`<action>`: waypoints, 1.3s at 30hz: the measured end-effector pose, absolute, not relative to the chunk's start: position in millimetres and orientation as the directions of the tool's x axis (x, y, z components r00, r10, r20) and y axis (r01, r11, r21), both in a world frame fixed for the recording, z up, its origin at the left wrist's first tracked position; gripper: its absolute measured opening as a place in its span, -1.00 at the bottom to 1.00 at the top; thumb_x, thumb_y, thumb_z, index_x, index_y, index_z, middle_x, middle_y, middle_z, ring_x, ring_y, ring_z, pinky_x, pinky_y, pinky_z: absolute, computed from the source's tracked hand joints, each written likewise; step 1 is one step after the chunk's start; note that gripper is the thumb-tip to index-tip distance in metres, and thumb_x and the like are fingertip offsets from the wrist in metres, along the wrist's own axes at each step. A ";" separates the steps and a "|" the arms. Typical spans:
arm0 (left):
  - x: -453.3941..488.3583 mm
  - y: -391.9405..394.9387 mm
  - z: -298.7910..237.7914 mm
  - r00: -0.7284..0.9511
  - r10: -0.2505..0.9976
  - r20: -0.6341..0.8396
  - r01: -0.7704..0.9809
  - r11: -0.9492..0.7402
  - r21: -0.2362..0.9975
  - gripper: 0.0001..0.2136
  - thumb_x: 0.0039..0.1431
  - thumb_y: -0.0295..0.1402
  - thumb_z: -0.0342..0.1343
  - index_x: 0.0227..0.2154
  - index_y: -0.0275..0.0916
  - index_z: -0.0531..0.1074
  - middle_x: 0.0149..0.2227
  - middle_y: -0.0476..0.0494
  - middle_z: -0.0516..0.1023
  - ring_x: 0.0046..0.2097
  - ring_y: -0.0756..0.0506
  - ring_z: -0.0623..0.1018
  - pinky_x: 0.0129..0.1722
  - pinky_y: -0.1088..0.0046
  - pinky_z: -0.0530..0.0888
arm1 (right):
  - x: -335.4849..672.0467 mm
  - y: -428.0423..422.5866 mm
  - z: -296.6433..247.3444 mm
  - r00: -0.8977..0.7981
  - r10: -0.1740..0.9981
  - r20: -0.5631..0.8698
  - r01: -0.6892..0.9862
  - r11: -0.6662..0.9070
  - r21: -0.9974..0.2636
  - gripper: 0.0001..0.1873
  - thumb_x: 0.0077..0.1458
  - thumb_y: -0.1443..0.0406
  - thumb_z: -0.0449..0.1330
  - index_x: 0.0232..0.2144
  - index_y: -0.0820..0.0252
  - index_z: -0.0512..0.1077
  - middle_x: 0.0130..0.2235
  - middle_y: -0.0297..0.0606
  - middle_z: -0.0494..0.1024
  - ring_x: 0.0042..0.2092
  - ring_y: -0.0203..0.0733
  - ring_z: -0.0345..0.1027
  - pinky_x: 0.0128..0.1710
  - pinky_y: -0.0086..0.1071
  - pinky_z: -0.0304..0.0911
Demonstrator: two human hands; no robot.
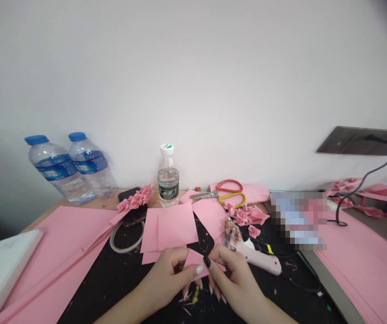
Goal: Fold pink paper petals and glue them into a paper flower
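A small folded piece of pink paper [194, 260] is held between my two hands above the black work surface. My left hand [168, 272] pinches its left side, thumb on top. From the right, my right hand [231, 274] grips the other side, its dark-nailed thumb pressing near a fold. Beneath the hands lie thin pink scraps and a bit of yellow. Just beyond are square pink sheets [176, 227], and a pale glue gun [262, 261] rests close to my right hand.
Scissors [218, 195], folded paper flowers [243, 215] and a water bottle [168, 180] stand or lie along the wall. A tape roll [114, 240] is left of the squares. Two larger bottles [90, 166] lean back left. A pixelated screen [297, 220] and cables are right.
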State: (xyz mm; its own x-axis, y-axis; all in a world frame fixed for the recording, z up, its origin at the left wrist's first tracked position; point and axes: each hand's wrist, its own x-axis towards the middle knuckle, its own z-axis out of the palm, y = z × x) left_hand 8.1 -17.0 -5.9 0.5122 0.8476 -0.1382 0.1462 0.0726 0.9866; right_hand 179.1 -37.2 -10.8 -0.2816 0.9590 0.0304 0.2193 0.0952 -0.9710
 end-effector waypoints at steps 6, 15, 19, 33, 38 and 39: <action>10.8 -20.8 -4.0 0.569 0.812 -0.133 0.165 0.045 0.985 -0.80 0.08 -0.35 0.06 -0.56 -0.35 0.45 -0.59 0.00 0.44 -0.61 0.09 0.33 -0.61 0.64 0.25 | 180.2 -37.2 -9.2 -0.393 0.915 0.091 0.319 0.228 -0.920 -0.74 0.18 0.25 -0.04 -0.55 0.16 0.15 -0.67 -0.48 0.18 -0.66 -0.39 0.11 -0.67 -0.54 -0.04; 11.1 -19.3 -14.6 0.509 0.832 -0.220 0.139 0.173 0.975 -0.77 0.11 -0.25 0.02 -0.51 -0.33 0.39 -0.57 -0.05 0.51 -0.68 0.07 0.40 -0.69 0.64 0.23 | 181.4 -37.7 -11.8 -0.281 0.931 0.235 0.413 0.338 -0.846 -0.67 0.16 0.28 -0.01 -0.63 0.17 0.17 -0.69 -0.46 0.18 -0.64 -0.38 0.07 -0.62 -0.51 -0.05; 8.6 -14.2 -13.0 0.452 0.876 -0.168 0.146 0.113 0.983 -0.70 0.14 -0.21 -0.02 -0.56 -0.32 0.35 -0.58 -0.04 0.51 -0.73 0.13 0.31 -0.70 0.65 0.17 | 183.1 -35.4 -11.3 -0.258 0.941 0.218 0.385 0.307 -0.870 -0.69 0.19 0.29 -0.04 -0.60 0.18 0.22 -0.66 -0.44 0.23 -0.64 -0.38 0.10 -0.62 -0.51 -0.02; 3.3 -9.0 -12.3 0.349 0.930 -0.112 0.144 0.065 0.987 -0.67 0.14 -0.20 -0.03 -0.66 -0.25 0.25 -0.73 0.04 0.44 -0.71 0.05 0.40 -0.68 0.62 0.28 | 183.5 -32.0 -9.2 -0.115 0.985 0.129 0.264 0.155 -0.952 -0.67 0.19 0.17 -0.03 -0.58 0.15 0.16 -0.70 -0.44 0.30 -0.73 -0.41 0.11 -0.72 -0.55 -0.02; 0.1 -7.6 -14.8 0.279 0.944 -0.176 0.195 0.124 0.973 -0.67 0.08 -0.20 0.05 -0.69 -0.23 0.21 -0.81 0.09 0.36 -0.81 0.08 0.26 -0.78 0.63 0.16 | 185.1 -30.2 -10.6 -0.102 0.992 0.078 0.247 0.101 -0.964 -0.66 0.19 0.13 -0.05 -0.57 0.15 0.13 -0.71 -0.46 0.30 -0.76 -0.44 0.08 -0.75 -0.58 -0.07; -0.8 -7.2 -14.6 0.277 0.944 -0.176 0.201 0.123 0.972 -0.68 0.08 -0.19 0.04 -0.69 -0.24 0.23 -0.81 0.08 0.36 -0.80 0.07 0.27 -0.77 0.62 0.16 | 185.4 -29.9 -11.4 -0.094 0.992 0.082 0.238 0.103 -0.966 -0.66 0.19 0.12 -0.04 -0.56 0.15 0.13 -0.71 -0.46 0.31 -0.76 -0.44 0.08 -0.76 -0.58 -0.08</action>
State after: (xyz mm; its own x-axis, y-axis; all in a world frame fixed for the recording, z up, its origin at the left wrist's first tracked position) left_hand -0.8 -7.2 -14.6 0.2774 0.9444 -0.1763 0.2006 0.1225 0.9720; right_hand 185.4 -29.9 -11.4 -0.0942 0.9921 0.0825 0.2379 0.1029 -0.9658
